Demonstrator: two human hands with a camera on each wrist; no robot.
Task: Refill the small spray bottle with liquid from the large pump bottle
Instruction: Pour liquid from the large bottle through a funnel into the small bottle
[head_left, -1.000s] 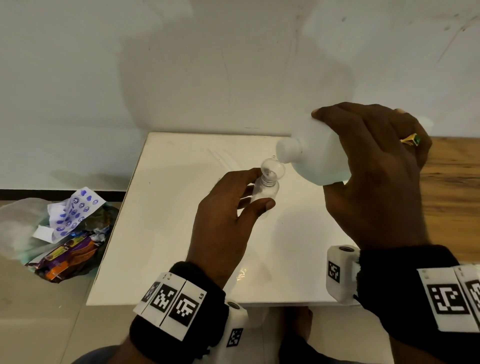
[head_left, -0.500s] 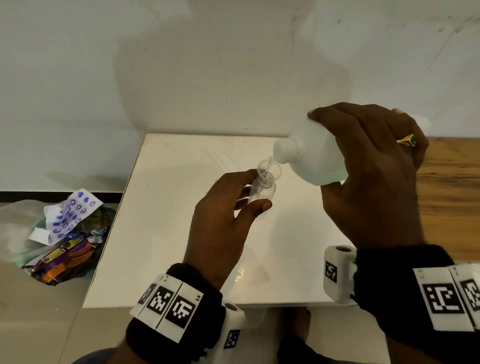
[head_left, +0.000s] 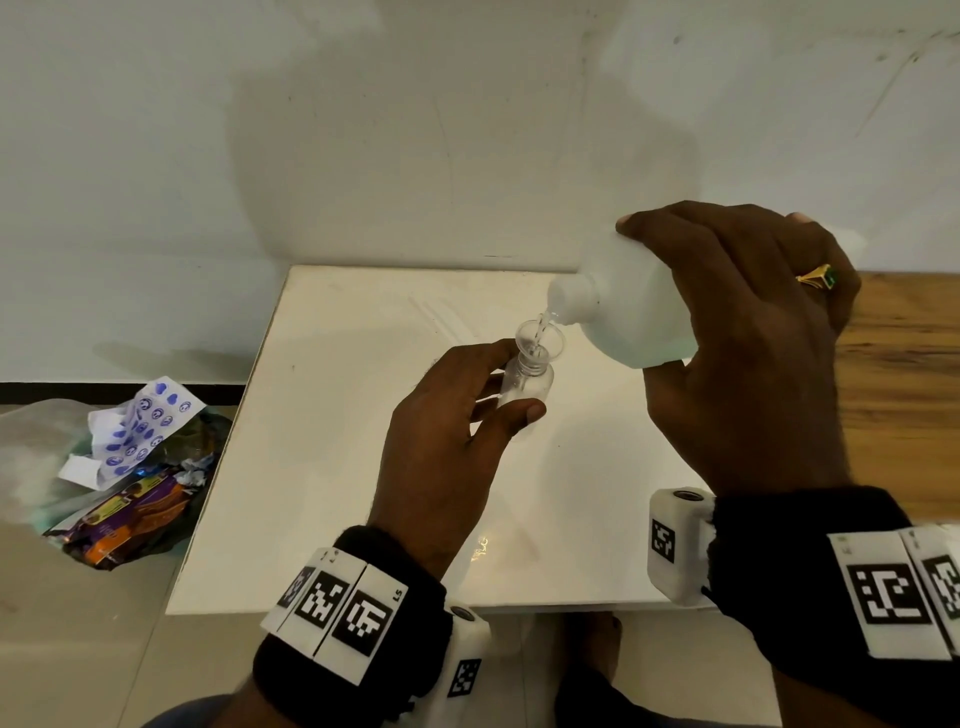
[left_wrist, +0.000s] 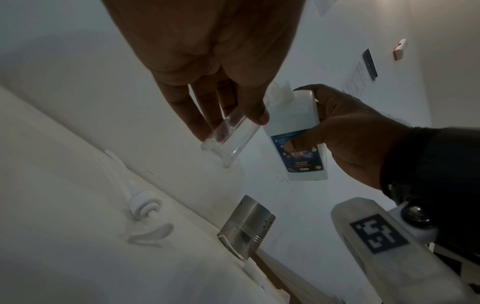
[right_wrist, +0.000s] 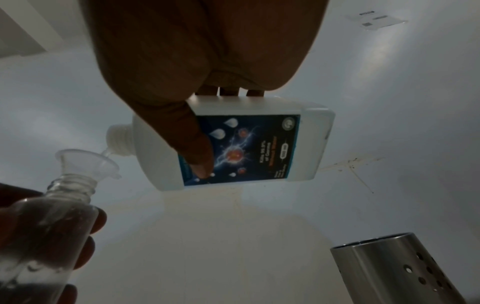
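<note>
Opaque white bottle pours into clear funnel.

The right hand hides most of the large bottle; its label text is too blurred to read.

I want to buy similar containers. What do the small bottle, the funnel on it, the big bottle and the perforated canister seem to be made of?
Small bottle: clear glossy plastic, probably; the fingers show through it.
Funnel: thin clear plastic, faintly frosted.
Big bottle: milky translucent plastic, matte, with a printed glossy label.
Perforated canister: brushed metal, likely stainless steel, with a soft grey sheen.
</note>
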